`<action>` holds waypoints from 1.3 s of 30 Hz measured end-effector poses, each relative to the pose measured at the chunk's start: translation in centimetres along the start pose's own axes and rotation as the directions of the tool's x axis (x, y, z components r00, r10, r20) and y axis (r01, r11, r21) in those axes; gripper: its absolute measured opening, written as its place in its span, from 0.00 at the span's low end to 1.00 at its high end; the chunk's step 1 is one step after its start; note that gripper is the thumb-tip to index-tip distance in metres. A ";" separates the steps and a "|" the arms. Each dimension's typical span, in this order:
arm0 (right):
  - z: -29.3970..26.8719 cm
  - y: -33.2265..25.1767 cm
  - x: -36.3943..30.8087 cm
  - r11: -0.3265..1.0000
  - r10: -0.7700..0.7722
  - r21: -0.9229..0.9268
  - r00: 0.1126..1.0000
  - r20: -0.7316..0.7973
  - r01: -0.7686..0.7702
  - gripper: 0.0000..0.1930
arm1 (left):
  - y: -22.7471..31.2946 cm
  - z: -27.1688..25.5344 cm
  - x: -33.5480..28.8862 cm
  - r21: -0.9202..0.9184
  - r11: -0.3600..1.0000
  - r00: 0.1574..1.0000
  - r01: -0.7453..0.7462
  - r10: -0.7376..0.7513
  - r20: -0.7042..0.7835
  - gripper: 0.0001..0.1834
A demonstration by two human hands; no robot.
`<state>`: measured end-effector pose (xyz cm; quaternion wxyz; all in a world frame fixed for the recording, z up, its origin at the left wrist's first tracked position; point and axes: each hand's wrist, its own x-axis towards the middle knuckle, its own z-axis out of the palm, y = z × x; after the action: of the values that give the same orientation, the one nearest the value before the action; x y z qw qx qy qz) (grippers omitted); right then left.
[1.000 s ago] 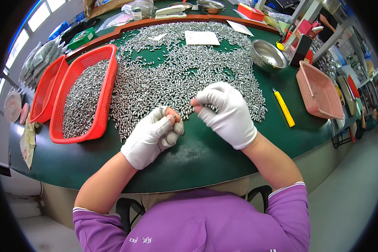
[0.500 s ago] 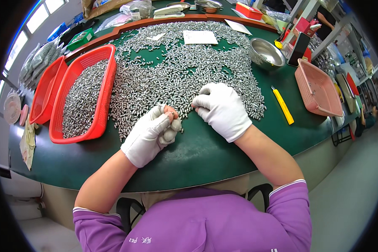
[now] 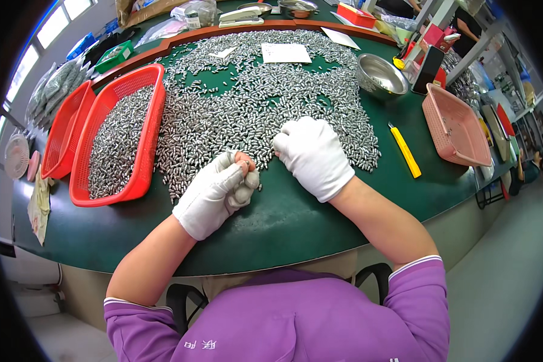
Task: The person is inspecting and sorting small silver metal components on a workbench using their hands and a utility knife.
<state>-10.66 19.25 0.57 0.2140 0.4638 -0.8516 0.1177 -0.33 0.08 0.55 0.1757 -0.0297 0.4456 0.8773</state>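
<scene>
A wide layer of small silvery metal pieces, shaped like short capsules, covers the middle of the green table. My left hand, in a white glove with bare fingertips, is closed at the pile's near edge. Its thumb and forefinger press together; whatever they hold is too small to make out. To its right, my gloved right hand is closed over the pile's near edge, fingers curled under and mostly hidden by the back of the hand. The two hands are apart.
Left stands a red basket of metal pieces, beside another red basket. Paper slips lie on the pile. A steel bowl, a yellow utility knife and a pink basket are on the right. A wooden rim borders the back.
My right hand's fingers have curled further in, and the hand has shifted slightly left. My left hand keeps its pinch in nearly the same place.
</scene>
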 end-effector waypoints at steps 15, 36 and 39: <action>-2.6 7.0 -0.3 0.872 0.489 0.188 0.780 -0.390 -0.453 0.07 | 0.3 0.2 0.2 0.052 0.996 0.998 -0.070 0.070 0.007 0.07; 0.0 0.5 0.0 0.986 0.066 0.154 0.998 0.012 -0.067 0.06 | 0.4 -0.2 0.3 0.081 0.992 0.995 -0.098 0.098 -0.004 0.08; 0.6 0.4 0.1 0.997 0.022 0.069 0.999 -0.025 -0.020 0.06 | 0.4 -0.1 0.3 0.088 0.992 0.996 -0.088 0.090 -0.016 0.08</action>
<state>-11.19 19.15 0.12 0.2079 0.4602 -0.8491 0.1551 -0.71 -0.11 0.78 0.1329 -0.0109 0.4859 0.8638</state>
